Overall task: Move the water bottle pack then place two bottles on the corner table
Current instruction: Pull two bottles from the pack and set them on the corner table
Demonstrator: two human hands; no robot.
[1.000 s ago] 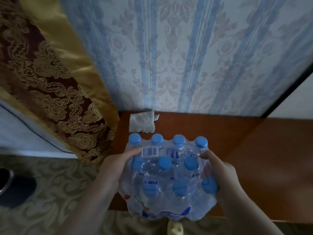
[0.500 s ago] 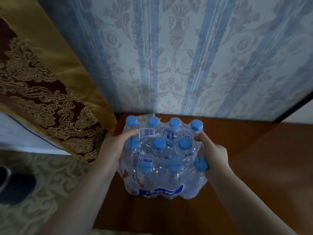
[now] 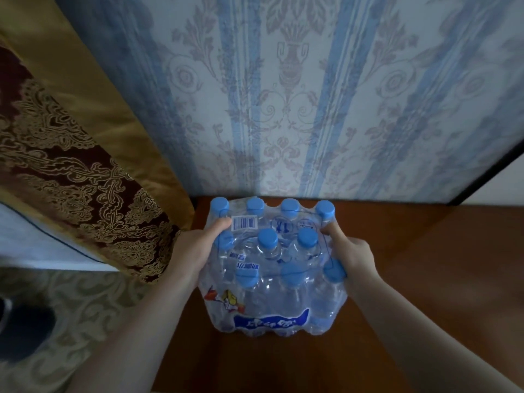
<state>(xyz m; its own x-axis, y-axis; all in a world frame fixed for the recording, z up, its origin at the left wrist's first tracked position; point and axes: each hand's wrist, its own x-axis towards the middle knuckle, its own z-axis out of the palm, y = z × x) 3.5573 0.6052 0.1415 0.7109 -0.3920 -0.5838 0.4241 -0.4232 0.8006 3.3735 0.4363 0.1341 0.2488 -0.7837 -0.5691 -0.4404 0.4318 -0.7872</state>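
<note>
shrink-wrapped water bottle pack (image 3: pixel 272 268) sits on the brown wooden corner table (image 3: pixel 425 265), its far row of blue caps right up against the striped floral wallpaper (image 3: pixel 312 109). left hand (image 3: pixel 192 251) grips the pack's left side, thumb on top by the barcode label (image 3: pixel 244 223). right hand (image 3: pixel 351 252) grips the pack's right side, fingers pressed into the wrap. gold & maroon curtain (image 3: pixel 85 165) hangs left of the pack, w/ patterned carpet (image 3: pixel 85 307) below it.

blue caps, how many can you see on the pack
10 blue caps on the water bottle pack: four in the back row, three in the middle, three in front. Hands may hide more.
</note>
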